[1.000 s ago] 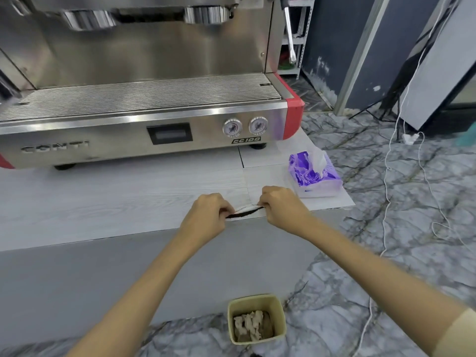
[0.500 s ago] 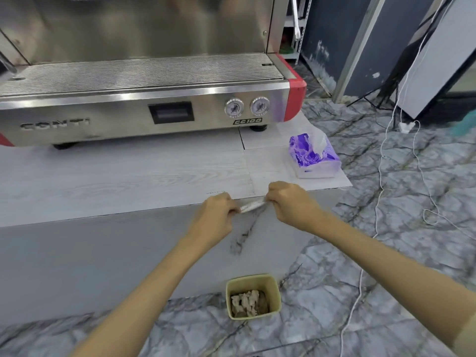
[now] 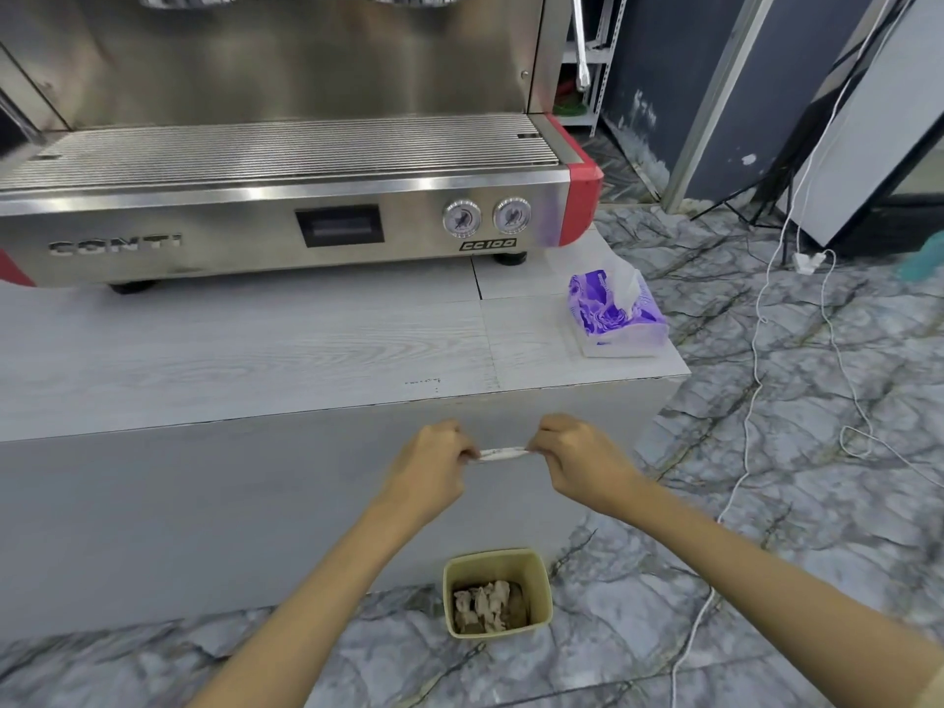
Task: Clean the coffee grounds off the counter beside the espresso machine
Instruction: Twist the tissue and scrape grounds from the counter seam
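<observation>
A folded white tissue [image 3: 503,453] is stretched between my two hands, in front of the counter's grey front face and below its edge. My left hand [image 3: 434,467] pinches its left end and my right hand [image 3: 577,459] pinches its right end. What lies inside the fold is hidden. The pale wood-grain counter [image 3: 255,360] runs behind, with a few dark specks [image 3: 426,383] near its front edge. The steel espresso machine [image 3: 286,196] stands at the back of the counter.
A purple tissue pack [image 3: 615,314] sits at the counter's right corner. A small yellow bin [image 3: 498,592] with used tissues stands on the marble floor, below my hands. White cables [image 3: 756,380] trail over the floor at right.
Both hands have carried the folded tissue off the counter's front edge and down in front of its face, towards the bin. The camera has tilted down.
</observation>
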Available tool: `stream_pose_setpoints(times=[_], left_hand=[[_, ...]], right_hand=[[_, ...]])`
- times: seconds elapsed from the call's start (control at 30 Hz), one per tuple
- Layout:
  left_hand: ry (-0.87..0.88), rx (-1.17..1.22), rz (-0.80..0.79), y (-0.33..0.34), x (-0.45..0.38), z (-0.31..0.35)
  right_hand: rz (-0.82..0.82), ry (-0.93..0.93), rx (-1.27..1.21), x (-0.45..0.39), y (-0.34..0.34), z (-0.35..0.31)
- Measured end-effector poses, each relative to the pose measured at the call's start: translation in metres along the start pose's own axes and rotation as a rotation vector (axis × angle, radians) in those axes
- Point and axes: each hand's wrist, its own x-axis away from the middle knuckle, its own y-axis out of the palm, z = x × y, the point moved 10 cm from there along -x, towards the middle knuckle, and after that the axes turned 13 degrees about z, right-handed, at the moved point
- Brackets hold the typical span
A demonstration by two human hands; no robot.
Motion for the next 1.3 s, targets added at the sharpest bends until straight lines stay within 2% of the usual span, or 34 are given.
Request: stream_pose_setpoints(times=[0.13, 0.27, 0.5, 0.7, 1.07, 1.3], left_hand=[[-0.036, 0.073, 0.086, -0.024, -0.011, -0.001], [-0.069, 0.149, 0.149, -0.046, -0.022, -0.002], [-0.184, 0.253, 0.038, -0.039, -0.022, -0.012], [-0.136, 0.308, -0.074, -0.026, -0.018, 0.0], [-0.111, 0.192, -0.048, -0.026, -0.02, 0.004], [-0.061, 0.124, 0.029, -0.045, -0.029, 0.001]], right_hand=[[0.035, 0.076, -0.132, -0.01, -0.022, 0.0], [-0.012, 0.108, -0.168, -0.02, -0.037, -0.004], [-0.048, 0.266, -0.212, -0.025, -0.037, 0.012], [-0.127, 0.319, -0.245, -0.026, -0.034, 0.014], [-0.239, 0.337, -0.205, -0.028, -0.021, 0.013], [-0.192, 0.258, -0.228, -0.05, -0.037, 0.003]])
